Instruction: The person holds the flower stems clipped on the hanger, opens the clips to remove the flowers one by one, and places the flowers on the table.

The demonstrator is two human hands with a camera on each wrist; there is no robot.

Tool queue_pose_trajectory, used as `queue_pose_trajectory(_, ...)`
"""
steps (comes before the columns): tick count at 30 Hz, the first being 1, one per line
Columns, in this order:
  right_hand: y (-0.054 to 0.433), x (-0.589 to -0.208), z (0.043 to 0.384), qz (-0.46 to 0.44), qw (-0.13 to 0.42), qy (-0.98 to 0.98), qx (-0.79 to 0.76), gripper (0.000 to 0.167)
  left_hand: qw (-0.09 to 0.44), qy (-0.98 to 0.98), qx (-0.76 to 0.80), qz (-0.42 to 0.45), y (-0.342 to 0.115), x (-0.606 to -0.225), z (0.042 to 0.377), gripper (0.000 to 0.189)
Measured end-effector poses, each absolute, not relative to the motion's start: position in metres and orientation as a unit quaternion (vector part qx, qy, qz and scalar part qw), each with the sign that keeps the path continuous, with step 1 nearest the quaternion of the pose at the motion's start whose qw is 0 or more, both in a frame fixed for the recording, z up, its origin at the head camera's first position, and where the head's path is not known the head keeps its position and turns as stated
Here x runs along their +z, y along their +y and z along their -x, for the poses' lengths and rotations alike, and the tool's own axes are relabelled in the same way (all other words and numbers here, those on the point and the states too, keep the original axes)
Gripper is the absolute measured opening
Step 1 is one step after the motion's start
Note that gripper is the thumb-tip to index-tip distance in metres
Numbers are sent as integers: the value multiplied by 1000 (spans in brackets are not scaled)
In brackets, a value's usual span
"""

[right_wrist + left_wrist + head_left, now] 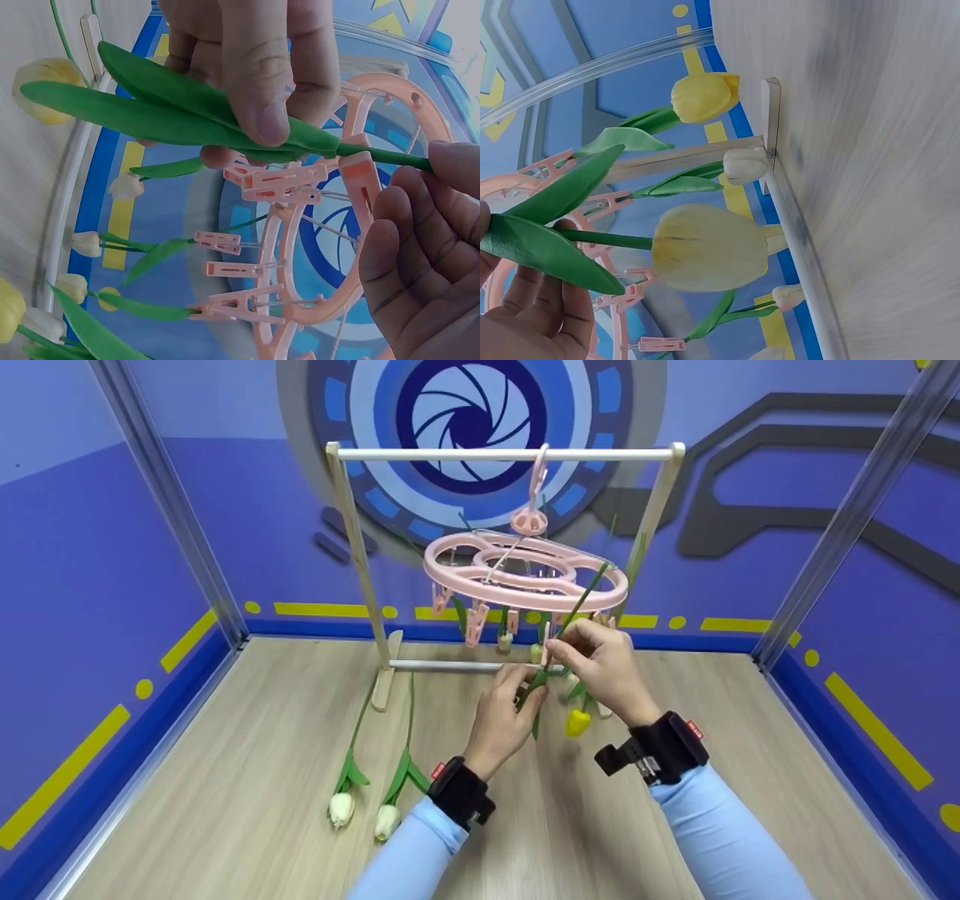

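My left hand (pixel 502 720) grips a tulip by its green leaves (pixel 187 120), thumb laid along them. The cream flower (pixel 705 247) points down, as the left wrist view shows. Higher up, my right hand (pixel 606 671) pinches the same tulip's stem (pixel 587 598) between thumb and fingertips. The stem runs up past the pink rim. Between both hands, a pink clothespin (pixel 361 180) hangs with its end right at the stem, just above the leaves. It belongs to the pink oval hanger (pixel 525 600) hooked on the rack's top bar (pixel 450 454).
Several tulips hang upside down from other clips, among them a yellow tulip (pixel 577 723) by my right wrist. Two white tulips, one at the left (pixel 341 808) and one beside it (pixel 387 821), lie on the wooden table (pixel 247 780). The rack's left post (pixel 358 547) stands behind them.
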State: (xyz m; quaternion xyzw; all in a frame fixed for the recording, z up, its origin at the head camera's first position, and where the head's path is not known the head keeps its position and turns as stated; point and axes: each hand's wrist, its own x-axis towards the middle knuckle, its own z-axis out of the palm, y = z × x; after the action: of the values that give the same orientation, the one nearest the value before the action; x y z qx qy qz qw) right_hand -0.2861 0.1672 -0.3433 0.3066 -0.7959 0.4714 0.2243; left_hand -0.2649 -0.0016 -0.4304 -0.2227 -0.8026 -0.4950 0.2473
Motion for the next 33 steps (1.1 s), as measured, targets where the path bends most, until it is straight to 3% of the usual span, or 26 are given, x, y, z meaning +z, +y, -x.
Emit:
queue_pose_trajectory(7, 166, -345, 288, -321, 225, -789, 473, 13, 240, -803, -496, 226, -5, -429, 264, 16)
queue_pose_trajectory(14, 169, -343, 288, -338, 190, -783, 485, 1, 223, -801, -509, 224, -8, -430, 263, 14)
queue_pose_trajectory(33, 168, -349, 297, -300, 161, -817, 465, 19, 193, -800, -531, 203, -15, -429, 258, 12)
